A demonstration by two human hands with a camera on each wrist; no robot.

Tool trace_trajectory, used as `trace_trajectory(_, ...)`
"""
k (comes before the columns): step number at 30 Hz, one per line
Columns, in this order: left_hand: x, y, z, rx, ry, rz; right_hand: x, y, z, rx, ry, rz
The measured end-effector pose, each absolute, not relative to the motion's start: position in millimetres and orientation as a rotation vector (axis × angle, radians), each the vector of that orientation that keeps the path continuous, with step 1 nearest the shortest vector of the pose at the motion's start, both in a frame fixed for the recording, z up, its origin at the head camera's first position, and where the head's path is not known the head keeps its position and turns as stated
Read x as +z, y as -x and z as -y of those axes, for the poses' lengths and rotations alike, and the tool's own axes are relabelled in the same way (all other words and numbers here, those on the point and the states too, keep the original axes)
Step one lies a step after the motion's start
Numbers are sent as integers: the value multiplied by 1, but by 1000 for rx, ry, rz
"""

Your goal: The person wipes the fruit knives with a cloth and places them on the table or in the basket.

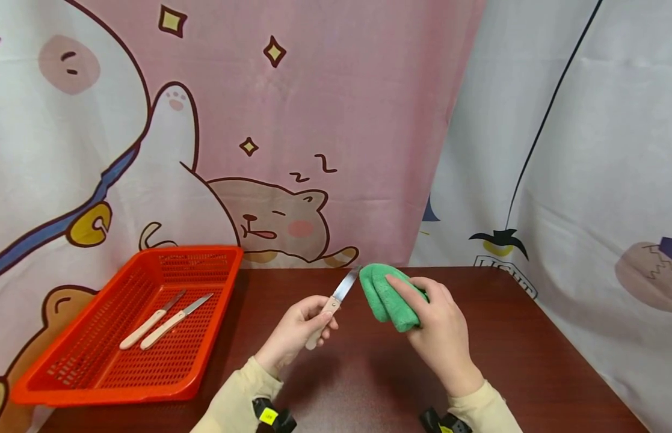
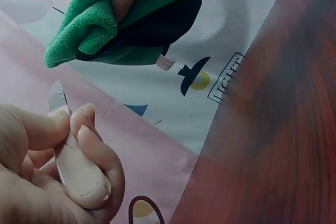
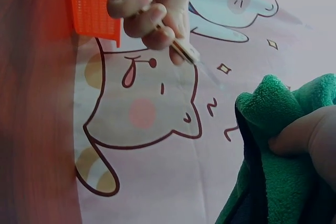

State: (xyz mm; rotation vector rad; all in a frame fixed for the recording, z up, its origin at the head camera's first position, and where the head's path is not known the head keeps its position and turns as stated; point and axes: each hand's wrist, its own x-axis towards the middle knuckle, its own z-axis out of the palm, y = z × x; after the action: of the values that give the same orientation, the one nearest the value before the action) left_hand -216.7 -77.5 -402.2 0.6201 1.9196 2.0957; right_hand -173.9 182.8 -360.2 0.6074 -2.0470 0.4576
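My left hand [image 1: 302,329] grips a small knife [image 1: 331,305] by its pale wooden handle, the blade pointing up and away to the right. In the left wrist view the fingers curl round the knife handle [image 2: 81,177]. My right hand [image 1: 441,331] holds a folded green cloth [image 1: 387,296], thumb pressed into its fluffy side. A dark underside and a small tag show on the cloth [image 2: 142,27] in the left wrist view. The blade tip is close to the cloth's left edge in the head view, while both wrist views show a gap between them.
An orange-red plastic basket [image 1: 197,376] stands at the left of the dark wooden table [image 1: 346,397]. Two more knives with pale handles, one knife [image 1: 170,323] in front of another knife [image 1: 148,325], lie inside it. A printed curtain [image 1: 336,120] hangs behind the table.
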Motion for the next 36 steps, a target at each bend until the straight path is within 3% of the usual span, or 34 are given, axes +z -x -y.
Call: trace_trajectory(36, -404, 210, 71, 2065, -674, -1990, -381, 177, -150, 457, -797, 2121)
